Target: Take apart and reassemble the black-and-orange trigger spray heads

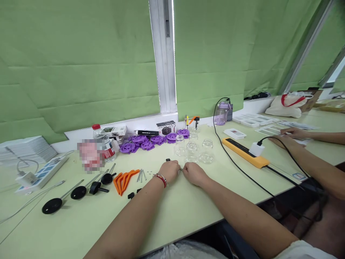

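Observation:
My left hand (170,171) and my right hand (194,174) are both closed, knuckle to knuckle over the table. Between them shows a small metallic piece (181,169), too small to name. A small black part (168,160) sticks out above my left fingers; whether it belongs to the same piece is hidden. Clear glass jars (192,151) stand just beyond my hands. To the left lie thin metal rods (141,175), orange crank-like handles (124,181), small black parts (130,195) and black round pieces with metal shafts (78,192).
Purple spoked discs (147,142) are piled by the wall near a bottle (107,147) and boxes (166,128). A yellow power strip (244,153) with a black cable lies on the right. Another person's hands (292,133) work over papers at far right.

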`<state>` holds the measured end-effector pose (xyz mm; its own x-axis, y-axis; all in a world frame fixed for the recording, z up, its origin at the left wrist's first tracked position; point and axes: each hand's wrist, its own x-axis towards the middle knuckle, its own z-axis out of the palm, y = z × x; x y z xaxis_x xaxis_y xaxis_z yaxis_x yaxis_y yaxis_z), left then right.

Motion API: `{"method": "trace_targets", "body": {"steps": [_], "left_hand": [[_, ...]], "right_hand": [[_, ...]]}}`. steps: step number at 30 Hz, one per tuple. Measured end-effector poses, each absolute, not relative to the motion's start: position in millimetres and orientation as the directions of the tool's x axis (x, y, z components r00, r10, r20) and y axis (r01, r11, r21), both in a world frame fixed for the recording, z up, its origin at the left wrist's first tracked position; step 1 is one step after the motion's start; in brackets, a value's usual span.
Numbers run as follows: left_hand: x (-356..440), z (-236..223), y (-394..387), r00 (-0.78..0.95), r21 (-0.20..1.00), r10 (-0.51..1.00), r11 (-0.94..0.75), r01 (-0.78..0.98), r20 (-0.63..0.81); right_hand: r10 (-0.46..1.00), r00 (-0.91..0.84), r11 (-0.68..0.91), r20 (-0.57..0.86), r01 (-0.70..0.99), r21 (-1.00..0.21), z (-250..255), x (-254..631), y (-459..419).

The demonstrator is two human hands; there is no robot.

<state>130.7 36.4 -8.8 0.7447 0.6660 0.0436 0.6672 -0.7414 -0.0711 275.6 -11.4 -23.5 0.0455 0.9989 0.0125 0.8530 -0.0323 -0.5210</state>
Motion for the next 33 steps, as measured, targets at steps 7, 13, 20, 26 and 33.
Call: {"method": "trace_targets", "body": {"steps": [7,13,20,26,33], "left_hand": [[132.9,-11.5,32.0,0.698,-0.052,0.714,-0.696,0.716,0.054],[132.4,-12.1,31.3,0.667,-0.015,0.741,-0.668,0.744,0.071],[126.4,-5.8,35.0,0.672,0.075,0.737,-0.676,0.733,0.07],[101.3,10.6,44.1,0.627,0.155,0.771,-0.637,0.755,0.116],[88.7,12.2,32.1,0.643,0.206,0.765,-0.634,0.745,0.027]], "right_hand": [[0.996,0.073,-0.033,0.053,0.84,-0.542,-23.6,275.5,-12.7],[0.998,0.004,0.035,0.065,0.811,-0.584,-23.2,278.6,-12.1],[0.998,0.047,-0.014,0.043,0.822,-0.57,-23.4,277.7,-10.2],[0.998,0.067,-0.052,0.004,0.812,-0.582,-21.6,278.5,-14.3],[0.999,0.034,-0.037,-0.015,0.829,-0.558,-21.0,269.9,-20.5]]}}
